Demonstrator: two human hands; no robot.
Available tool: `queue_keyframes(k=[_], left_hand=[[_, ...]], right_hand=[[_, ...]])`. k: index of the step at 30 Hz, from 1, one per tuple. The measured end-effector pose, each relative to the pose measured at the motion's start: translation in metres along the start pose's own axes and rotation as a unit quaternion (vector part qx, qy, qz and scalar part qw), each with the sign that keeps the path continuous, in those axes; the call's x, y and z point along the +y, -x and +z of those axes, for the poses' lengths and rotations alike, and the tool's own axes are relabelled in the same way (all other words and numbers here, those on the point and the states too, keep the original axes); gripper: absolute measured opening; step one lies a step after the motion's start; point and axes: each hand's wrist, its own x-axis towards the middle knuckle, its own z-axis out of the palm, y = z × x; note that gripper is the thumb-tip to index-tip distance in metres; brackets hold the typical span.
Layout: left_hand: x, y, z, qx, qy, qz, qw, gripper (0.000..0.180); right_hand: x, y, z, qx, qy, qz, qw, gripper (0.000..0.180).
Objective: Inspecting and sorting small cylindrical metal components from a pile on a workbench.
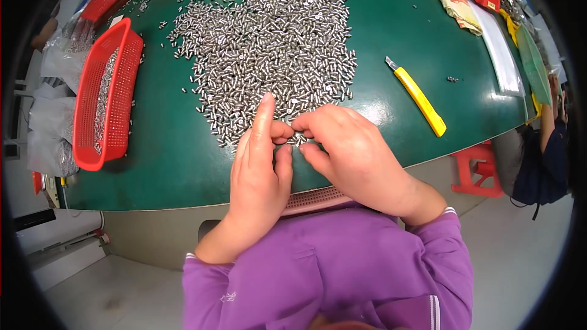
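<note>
- Green matting (165, 165) covered the curved workbench, with pale floor showing below its near edge.
- At the far left a red mesh basket (101, 95) lay lengthwise on the mat, a streak of small metal pieces along its bottom; clear plastic bags (46, 122) hung just beyond it off the bench edge.
- Across the middle spread a broad heap of small silver pins (269, 43), thinning to scattered strays at its near rim, where both hands worked.
- The left hand (260, 174) rested at that rim with the forefinger stretched out flat onto the pins and the thumb bent inward; the other fingers lay loosely together, and whether it held a pin could not be told.
- The right hand (351, 153) was curled, thumb and forefinger narrowed to a pinch touching the left thumb tip; anything between them was too small to make out.
- Judging from this, picking went best by drawing only a few pins clear of the rim before pinching, keeping wrists low so strays did not roll off the near edge.
- A yellow utility knife (419, 96) lay apart to the right, and further right a person's dark sleeve (553, 146) showed beside a red stool (474, 168).
</note>
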Motion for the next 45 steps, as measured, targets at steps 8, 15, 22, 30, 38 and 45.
queue_keyframes(k=[8,15,22,30,38,45], left_hand=[[0.0,0.0,0.0,-0.007,-0.002,-0.008,1.0,0.08],[0.0,-0.002,-0.001,0.001,-0.011,0.009,1.0,0.078],[0.003,-0.001,-0.004,0.0,-0.039,0.0,0.999,0.078],[0.008,0.001,-0.005,-0.006,-0.062,-0.019,0.998,0.081],[0.004,-0.003,-0.01,-0.032,0.014,-0.037,0.999,0.081],[0.003,-0.008,-0.009,-0.039,0.021,-0.034,0.998,0.078]], right_hand=[[-0.009,0.0,0.0,-0.032,0.046,0.053,0.997,0.024],[-0.006,0.002,0.001,-0.004,0.039,0.015,0.999,0.011],[-0.006,0.002,-0.002,-0.018,0.029,0.041,0.999,0.023],[-0.004,0.002,-0.002,-0.002,0.02,0.021,1.0,0.024],[-0.005,0.0,-0.003,-0.001,-0.004,0.049,0.999,0.022],[-0.007,-0.002,-0.001,-0.015,0.039,0.05,0.998,0.014]])
